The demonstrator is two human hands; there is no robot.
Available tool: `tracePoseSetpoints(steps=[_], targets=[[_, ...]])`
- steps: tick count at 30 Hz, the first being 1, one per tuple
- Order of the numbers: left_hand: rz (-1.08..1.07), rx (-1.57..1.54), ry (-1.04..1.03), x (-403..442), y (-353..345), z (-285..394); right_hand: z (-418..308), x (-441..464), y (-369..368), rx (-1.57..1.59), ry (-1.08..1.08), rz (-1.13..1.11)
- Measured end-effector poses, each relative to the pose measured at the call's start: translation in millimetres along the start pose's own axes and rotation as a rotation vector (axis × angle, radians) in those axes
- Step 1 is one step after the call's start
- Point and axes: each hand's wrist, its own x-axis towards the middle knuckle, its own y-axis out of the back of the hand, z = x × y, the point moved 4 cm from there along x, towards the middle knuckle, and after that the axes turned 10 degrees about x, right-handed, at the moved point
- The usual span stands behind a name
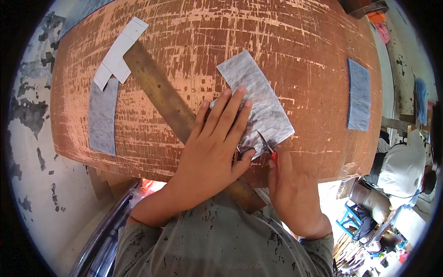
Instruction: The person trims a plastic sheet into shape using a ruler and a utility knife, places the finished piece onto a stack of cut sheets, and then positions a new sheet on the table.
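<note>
My left hand (210,147) lies flat with fingers stretched out over the lower left part of a grey, streaky rectangular sheet (265,97). My right hand (293,194) is closed round the red handle of a small knife (274,157). The knife's pointed blade rests at the sheet's lower part, close to my left thumb. Beneath my left hand and wrist passes a long brownish metal strip (161,92), its near end sticking out past the table's front edge. The sheet's lower left part is hidden by my left hand.
The brown wooden table (184,27) is heavily scored. At its left lie white paper pieces (122,48) and a grey strip (102,122); grey pieces (358,94) lie at the right. A person (401,166) and a blue stool (348,219) are beyond the right edge.
</note>
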Motion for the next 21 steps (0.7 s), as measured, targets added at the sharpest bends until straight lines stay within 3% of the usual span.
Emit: tracePoseSetpoints(steps=[21], targets=[[0.001,-0.028,-0.013,0.4,-0.4,-2.7,-3.5,5.9,4.6,-0.134,-0.024,-0.054]])
